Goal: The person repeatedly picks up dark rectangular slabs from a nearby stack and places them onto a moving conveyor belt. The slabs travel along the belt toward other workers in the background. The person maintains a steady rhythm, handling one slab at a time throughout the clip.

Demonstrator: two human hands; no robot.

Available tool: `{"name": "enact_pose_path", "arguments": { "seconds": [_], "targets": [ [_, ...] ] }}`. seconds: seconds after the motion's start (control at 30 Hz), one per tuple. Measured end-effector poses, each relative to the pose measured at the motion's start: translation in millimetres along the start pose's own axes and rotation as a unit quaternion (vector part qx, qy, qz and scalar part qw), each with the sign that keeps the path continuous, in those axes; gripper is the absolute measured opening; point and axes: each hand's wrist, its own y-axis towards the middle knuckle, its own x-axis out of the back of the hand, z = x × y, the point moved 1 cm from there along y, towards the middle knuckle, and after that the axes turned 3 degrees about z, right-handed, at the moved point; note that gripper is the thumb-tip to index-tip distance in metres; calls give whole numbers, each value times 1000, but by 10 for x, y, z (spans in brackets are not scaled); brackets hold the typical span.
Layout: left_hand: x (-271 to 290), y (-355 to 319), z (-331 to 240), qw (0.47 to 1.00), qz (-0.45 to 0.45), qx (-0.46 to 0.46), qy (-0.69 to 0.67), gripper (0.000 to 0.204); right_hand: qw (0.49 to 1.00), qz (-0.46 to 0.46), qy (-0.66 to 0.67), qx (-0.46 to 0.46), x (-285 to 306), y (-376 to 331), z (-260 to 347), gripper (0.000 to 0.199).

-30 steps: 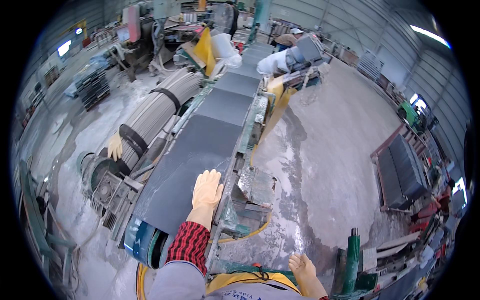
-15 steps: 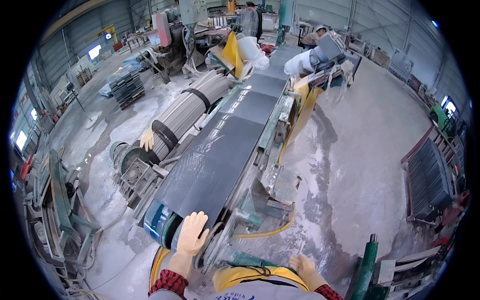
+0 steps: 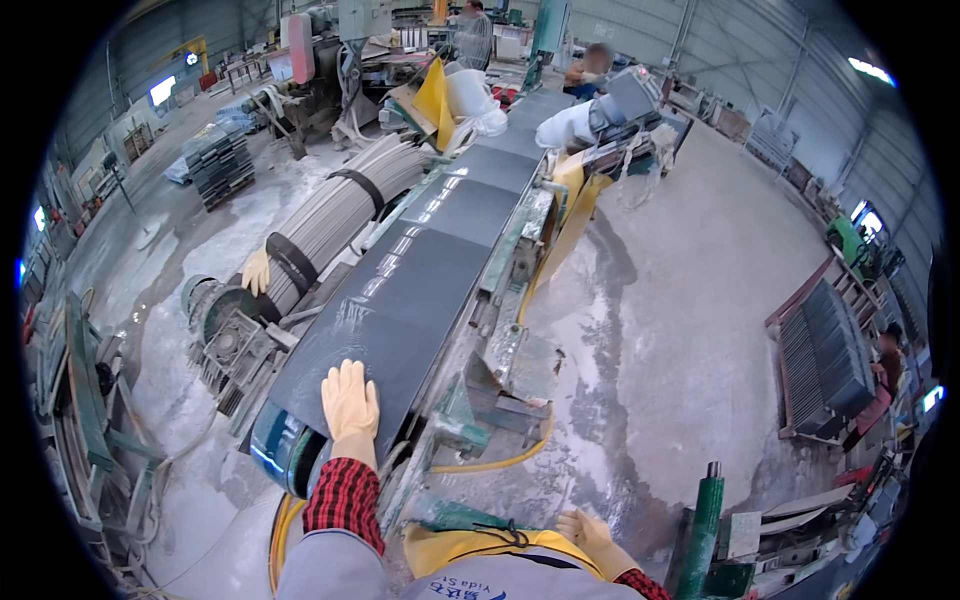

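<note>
My left hand (image 3: 350,400), in a cream rubber glove, lies flat on the near end of a dark grey stone slab (image 3: 340,340). Its fingers are stretched out. The slab rests on a conveyor (image 3: 272,442) with a blue belt end, and more dark slabs (image 3: 440,262) run on behind it in a row. Beside my yellow apron (image 3: 440,552), my right hand (image 3: 588,535), also gloved, hangs with its fingers curled in; nothing shows in it.
Left of the conveyor are a bundle of pale strips (image 3: 325,205) bound with black bands, a loose glove (image 3: 257,272) and a motor (image 3: 238,338). A yellow hose (image 3: 500,464) and a green post (image 3: 703,525) stand right. Slabs fill a rack (image 3: 825,350); people are farther off.
My left hand has moved forward from the slab's near edge onto its top, with more sleeve showing. The view has shifted. My right hand stays near my waist.
</note>
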Motion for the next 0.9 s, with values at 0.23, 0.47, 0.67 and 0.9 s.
{"name": "enact_pose_path", "arguments": {
  "seconds": [0.23, 0.47, 0.67, 0.9],
  "targets": [
    [106, -45, -9, 1000, -3, 4, -18, 43, 995, -81, -22, -48, 175, 100, 56, 30],
    [146, -86, 28, 1000, 6, 11, -27, 44, 993, -62, -90, -54, 60, 116, 46, 27],
    [161, -117, 27, 999, 13, 15, -31, 44, 995, -42, -73, -46, 247, 217, -57, 29],
    [162, -163, 51, 999, 13, 17, -36, 43, 998, 11, -45, -48, 450, 380, -146, 29]
  ]
}}
